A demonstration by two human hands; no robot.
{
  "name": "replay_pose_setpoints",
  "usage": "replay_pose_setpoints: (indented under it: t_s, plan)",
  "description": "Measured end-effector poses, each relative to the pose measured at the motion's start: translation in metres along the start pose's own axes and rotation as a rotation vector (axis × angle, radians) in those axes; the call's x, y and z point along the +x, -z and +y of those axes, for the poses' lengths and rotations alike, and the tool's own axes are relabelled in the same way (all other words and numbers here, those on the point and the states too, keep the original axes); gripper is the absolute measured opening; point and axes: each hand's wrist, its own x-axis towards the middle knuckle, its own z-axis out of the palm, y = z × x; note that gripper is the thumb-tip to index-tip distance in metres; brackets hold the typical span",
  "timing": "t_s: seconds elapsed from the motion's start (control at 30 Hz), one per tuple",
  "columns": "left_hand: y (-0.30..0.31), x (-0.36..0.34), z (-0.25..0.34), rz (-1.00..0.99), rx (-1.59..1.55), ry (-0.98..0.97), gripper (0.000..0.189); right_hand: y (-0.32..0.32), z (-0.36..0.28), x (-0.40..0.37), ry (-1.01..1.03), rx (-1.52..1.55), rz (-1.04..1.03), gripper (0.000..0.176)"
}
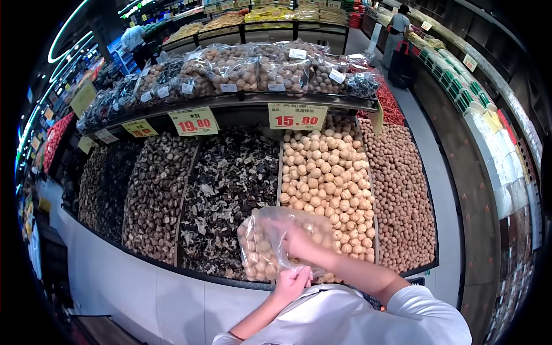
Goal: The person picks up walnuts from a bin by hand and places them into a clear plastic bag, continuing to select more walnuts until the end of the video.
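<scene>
A clear plastic bag (259, 253) with several walnuts in it lies over the front of the walnut bin (325, 167) and the edge of the black fungus bin (230, 184). My left hand (294, 283) pinches the bag's near edge with closed fingers. Reaching in from the right, my right hand (292, 238) is inside the bag's mouth, seen through the plastic. Its fingers are blurred behind the film, so their pose and anything in them cannot be made out.
Bins of dried mushrooms (158, 195) lie at left, small brown nuts (399, 195) at right. Price signs (298, 117) hang from a shelf of bagged goods (230, 72) behind. Two people (398, 29) (134, 41) stand farther back.
</scene>
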Motion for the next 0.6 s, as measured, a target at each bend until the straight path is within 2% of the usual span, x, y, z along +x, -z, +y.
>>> replay_pose_setpoints:
  t_s: [0.03, 0.1, 0.17, 0.23, 0.4, 0.43, 0.5, 0.53, 0.6]
  plan:
    - [0.002, 0.001, 0.002, -0.005, 0.000, -0.002, 0.031, 0.018, -0.021, -0.013, -0.002, -0.003, 0.004, 0.040]
    - [0.006, 0.002, 0.008, 0.019, 0.016, -0.036, 0.033, 0.047, -0.045, -0.038, -0.342, 0.464, -0.020, 0.040]
    - [0.010, 0.004, 0.011, 0.036, -0.015, -0.023, 0.034, 0.060, -0.017, -0.066, -0.178, 0.575, 0.050, 0.044]
    - [0.013, 0.004, 0.009, 0.057, -0.055, 0.002, 0.034, 0.105, -0.045, -0.084, -0.504, 0.909, 0.061, 0.045]
    - [0.013, 0.006, 0.002, 0.126, -0.155, -0.034, 0.035, 0.167, -0.036, -0.094, -0.554, 0.550, 0.426, 0.042]
    - [0.012, 0.006, 0.001, 0.153, -0.181, -0.022, 0.035, 0.170, -0.020, -0.094, -0.525, 0.334, 0.463, 0.040]
    - [0.013, 0.006, 0.002, 0.130, -0.159, -0.042, 0.035, 0.172, 0.000, -0.086, -0.447, 0.070, 0.449, 0.041]
    - [0.014, 0.005, 0.002, 0.123, -0.148, -0.039, 0.035, 0.171, 0.005, -0.082, -0.449, 0.070, 0.451, 0.041]
    - [0.017, 0.004, 0.001, 0.115, -0.134, -0.039, 0.035, 0.164, 0.011, -0.069, -0.363, -0.267, 0.380, 0.043]
